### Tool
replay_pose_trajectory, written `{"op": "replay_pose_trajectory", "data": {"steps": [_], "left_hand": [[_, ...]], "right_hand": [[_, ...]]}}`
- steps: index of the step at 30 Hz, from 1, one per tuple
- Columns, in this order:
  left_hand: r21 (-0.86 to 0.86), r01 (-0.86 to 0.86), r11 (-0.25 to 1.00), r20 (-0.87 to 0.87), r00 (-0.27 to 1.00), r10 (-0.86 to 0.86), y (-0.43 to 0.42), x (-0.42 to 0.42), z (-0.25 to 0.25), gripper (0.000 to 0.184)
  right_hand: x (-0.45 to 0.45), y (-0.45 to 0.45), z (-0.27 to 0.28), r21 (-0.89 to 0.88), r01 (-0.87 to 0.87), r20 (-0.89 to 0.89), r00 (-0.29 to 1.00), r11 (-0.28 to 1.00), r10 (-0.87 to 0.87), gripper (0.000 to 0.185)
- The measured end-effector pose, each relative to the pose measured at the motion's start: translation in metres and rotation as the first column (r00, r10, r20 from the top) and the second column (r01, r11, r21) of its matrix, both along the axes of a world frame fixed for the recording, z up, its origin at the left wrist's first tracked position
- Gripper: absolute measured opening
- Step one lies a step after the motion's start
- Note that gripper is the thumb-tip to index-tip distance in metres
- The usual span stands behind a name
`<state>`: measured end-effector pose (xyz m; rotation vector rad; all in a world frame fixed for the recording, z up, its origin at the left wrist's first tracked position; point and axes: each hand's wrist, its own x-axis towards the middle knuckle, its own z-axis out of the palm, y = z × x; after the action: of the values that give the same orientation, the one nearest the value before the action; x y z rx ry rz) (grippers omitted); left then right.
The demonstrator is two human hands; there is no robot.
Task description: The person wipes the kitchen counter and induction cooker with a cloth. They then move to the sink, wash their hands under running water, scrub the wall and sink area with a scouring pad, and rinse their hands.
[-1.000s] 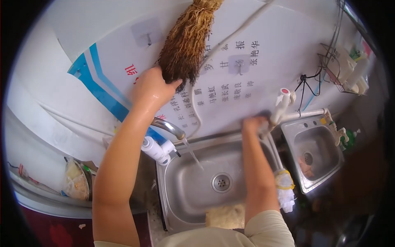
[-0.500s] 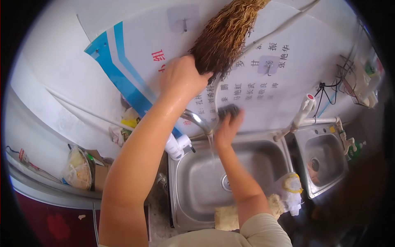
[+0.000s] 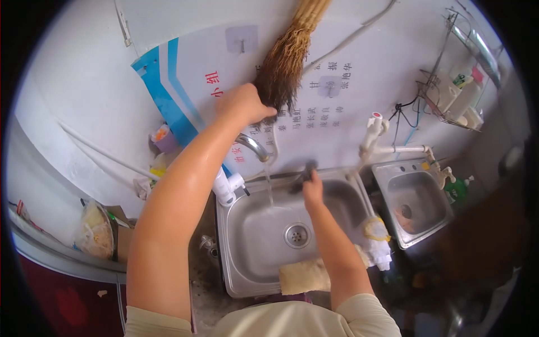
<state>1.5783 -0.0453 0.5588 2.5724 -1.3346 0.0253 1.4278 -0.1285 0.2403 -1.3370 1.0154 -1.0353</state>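
Observation:
My left hand [image 3: 242, 105] is closed at the bristle end of a straw broom [image 3: 283, 67], in front of the poster on the wall. The broom's bristles are dark at the tip and paler higher up, and its upper end leaves the view. Over the back of the steel sink [image 3: 247, 264], my right hand [image 3: 313, 190] grips a dark grey wad [image 3: 309, 171], too blurred for its kind to show. Water runs from the curved faucet [image 3: 255, 147] into the basin, left of my right hand.
A smaller sink [image 3: 412, 208] stands to the right, below a white pipe and valve [image 3: 373, 132]. A yellowish cloth [image 3: 303, 276] and a white cloth [image 3: 379, 253] lie on the front rim. A wire rack [image 3: 432, 95] with bottles hangs at right. A plastic bag [image 3: 94, 233] sits at left.
My right hand has moved down from the wall to the sink's back edge with the dark wad. The broom stays by my left hand, and the view has shifted slightly to the right.

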Motion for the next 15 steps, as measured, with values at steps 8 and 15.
{"op": "replay_pose_trajectory", "data": {"steps": [8, 15], "left_hand": [[0.142, 0.248, 0.958, 0.061, 0.964, -0.258, -0.014, -0.063, -0.016, 0.065], [-0.288, 0.682, 0.672, -0.054, 0.689, -0.723, 0.009, -0.076, -0.104, 0.042]], "right_hand": [[-0.047, 0.064, 0.031, 0.403, -0.516, 0.285, 0.856, 0.755, 0.433, 0.043], [-0.038, 0.069, 0.025, 0.460, -0.530, 0.316, 0.847, 0.712, 0.427, 0.031]]}}
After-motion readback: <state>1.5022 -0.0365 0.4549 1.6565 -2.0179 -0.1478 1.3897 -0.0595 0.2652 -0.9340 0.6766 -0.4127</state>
